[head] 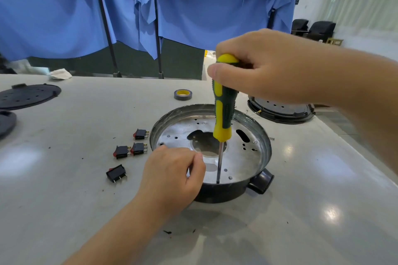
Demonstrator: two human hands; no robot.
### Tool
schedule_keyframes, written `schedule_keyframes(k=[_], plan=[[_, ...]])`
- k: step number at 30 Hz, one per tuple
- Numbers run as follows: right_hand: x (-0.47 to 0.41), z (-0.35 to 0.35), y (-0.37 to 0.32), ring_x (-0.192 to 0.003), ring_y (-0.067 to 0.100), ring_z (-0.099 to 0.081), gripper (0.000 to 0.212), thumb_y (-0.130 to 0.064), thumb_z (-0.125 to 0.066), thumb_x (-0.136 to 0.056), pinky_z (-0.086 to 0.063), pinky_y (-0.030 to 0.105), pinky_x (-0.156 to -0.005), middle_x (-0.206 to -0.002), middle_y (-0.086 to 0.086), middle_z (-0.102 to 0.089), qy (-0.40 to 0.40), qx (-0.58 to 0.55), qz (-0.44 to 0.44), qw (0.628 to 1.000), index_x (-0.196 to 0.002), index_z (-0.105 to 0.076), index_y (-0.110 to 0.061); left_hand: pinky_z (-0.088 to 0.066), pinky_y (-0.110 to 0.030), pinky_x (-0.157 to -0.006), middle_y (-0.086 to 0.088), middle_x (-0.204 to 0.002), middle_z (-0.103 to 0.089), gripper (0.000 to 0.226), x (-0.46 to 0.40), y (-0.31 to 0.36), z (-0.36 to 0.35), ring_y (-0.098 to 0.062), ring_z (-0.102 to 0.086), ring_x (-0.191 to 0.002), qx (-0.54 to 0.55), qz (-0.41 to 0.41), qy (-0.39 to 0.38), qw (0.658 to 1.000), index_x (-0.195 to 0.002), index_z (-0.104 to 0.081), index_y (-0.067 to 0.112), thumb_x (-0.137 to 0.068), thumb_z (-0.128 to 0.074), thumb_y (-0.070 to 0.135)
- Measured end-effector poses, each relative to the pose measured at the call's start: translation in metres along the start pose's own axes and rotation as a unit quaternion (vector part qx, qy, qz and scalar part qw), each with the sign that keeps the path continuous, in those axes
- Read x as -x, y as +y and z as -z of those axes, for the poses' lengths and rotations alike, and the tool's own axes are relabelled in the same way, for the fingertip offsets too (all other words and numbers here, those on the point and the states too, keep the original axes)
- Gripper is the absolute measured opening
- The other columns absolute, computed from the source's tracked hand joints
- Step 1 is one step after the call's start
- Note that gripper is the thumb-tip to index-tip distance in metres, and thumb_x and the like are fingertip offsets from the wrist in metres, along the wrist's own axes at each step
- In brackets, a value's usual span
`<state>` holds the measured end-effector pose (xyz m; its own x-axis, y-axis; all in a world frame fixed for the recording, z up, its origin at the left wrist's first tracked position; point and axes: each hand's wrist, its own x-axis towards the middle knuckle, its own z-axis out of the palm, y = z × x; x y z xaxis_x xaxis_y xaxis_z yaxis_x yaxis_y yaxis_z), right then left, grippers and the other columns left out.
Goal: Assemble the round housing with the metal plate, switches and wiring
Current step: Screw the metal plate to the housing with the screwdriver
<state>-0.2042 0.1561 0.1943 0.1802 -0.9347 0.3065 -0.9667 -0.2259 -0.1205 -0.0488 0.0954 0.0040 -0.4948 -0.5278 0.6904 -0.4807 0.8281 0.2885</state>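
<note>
table first, pale and glossy, with the round housing sitting near its middle. inside the housing lies the metal plate, flat, its big centre hole open. right hand hangs above the housing, fingers wrapped round the top of a screwdriver. the tool's long axis is nearly upright, tip down at the plate's near edge, just inside the housing wall; whether a screw sits under it i cannot tell. left hand rests on the housing's near-left rim, fingers curled, pinched close to the shaft; what it holds, if anything, is hidden. left of the housing lie four switches, apart from it. beyond the housing, a tape roll.
</note>
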Motion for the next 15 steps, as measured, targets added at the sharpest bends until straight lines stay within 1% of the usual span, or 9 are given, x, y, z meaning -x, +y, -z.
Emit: schedule_keyframes(k=[2,4,7,10,12,15], plan=[[-0.0014,0.0007,0.0017,-0.044,0.009,-0.036,0.055,-0.068,-0.034,-0.084,-0.031,0.025,-0.049,-0.050,-0.005,-0.038,0.007,0.043,-0.008,0.999,-0.062,-0.044,-0.019,-0.021,-0.018,-0.053,0.010,-0.046,-0.013,0.041,0.0000,0.0000,0.0005,-0.011,-0.015,-0.042,-0.002,-0.001,-0.002,1.000,-0.055,-0.014,0.029,-0.090,-0.036,0.028],[-0.0022,0.0007,0.0016,-0.041,0.011,-0.032,0.063,-0.076,-0.032,-0.078,-0.031,0.027,-0.048,-0.048,-0.003,-0.035,0.023,0.072,-0.016,0.997,-0.057,-0.043,-0.017,-0.022,-0.020,-0.052,0.009,-0.047,-0.015,0.040,-0.0003,-0.0003,0.0011,-0.013,-0.016,-0.043,-0.002,0.000,-0.003,1.000,-0.054,-0.018,0.026,-0.090,-0.037,0.028],[-0.0010,-0.0006,0.0003,-0.041,0.015,-0.033,0.067,-0.078,-0.031,-0.075,-0.034,0.030,-0.046,-0.045,-0.001,-0.034,0.047,0.104,-0.023,0.993,-0.053,-0.044,-0.015,-0.021,-0.020,-0.052,0.007,-0.047,-0.016,0.040,-0.0005,-0.0006,0.0014,-0.015,-0.016,-0.043,-0.002,0.002,-0.004,1.000,-0.055,-0.018,0.025,-0.091,-0.037,0.028],[0.0023,-0.0023,-0.0031,-0.040,0.016,-0.033,0.069,-0.078,-0.029,-0.076,-0.034,0.028,-0.045,-0.043,-0.002,-0.033,0.080,0.138,-0.037,0.986,-0.050,-0.040,-0.015,-0.020,-0.019,-0.052,0.008,-0.047,-0.015,0.040,-0.0006,-0.0006,0.0010,-0.013,-0.015,-0.043,-0.003,-0.001,-0.004,1.000,-0.055,-0.018,0.025,-0.091,-0.037,0.028],[0.0043,-0.0025,-0.0048,-0.041,0.017,-0.033,0.070,-0.079,-0.028,-0.076,-0.033,0.028,-0.046,-0.043,-0.001,-0.031,0.099,0.149,-0.061,0.982,-0.049,-0.035,-0.015,-0.023,-0.021,-0.051,0.009,-0.047,-0.015,0.040,-0.0005,-0.0001,0.0009,-0.012,-0.015,-0.042,-0.001,-0.002,-0.001,1.000,-0.055,-0.019,0.026,-0.091,-0.037,0.028],[0.0064,-0.0029,-0.0035,-0.043,0.018,-0.032,0.070,-0.081,-0.026,-0.073,-0.034,0.031,-0.049,-0.045,0.000,-0.029,0.103,0.148,-0.098,0.979,-0.051,-0.033,-0.015,-0.028,-0.025,-0.051,0.009,-0.047,-0.015,0.040,-0.0003,0.0003,0.0007,-0.012,-0.015,-0.042,0.002,-0.002,0.004,1.000,-0.055,-0.019,0.026,-0.091,-0.036,0.028]])
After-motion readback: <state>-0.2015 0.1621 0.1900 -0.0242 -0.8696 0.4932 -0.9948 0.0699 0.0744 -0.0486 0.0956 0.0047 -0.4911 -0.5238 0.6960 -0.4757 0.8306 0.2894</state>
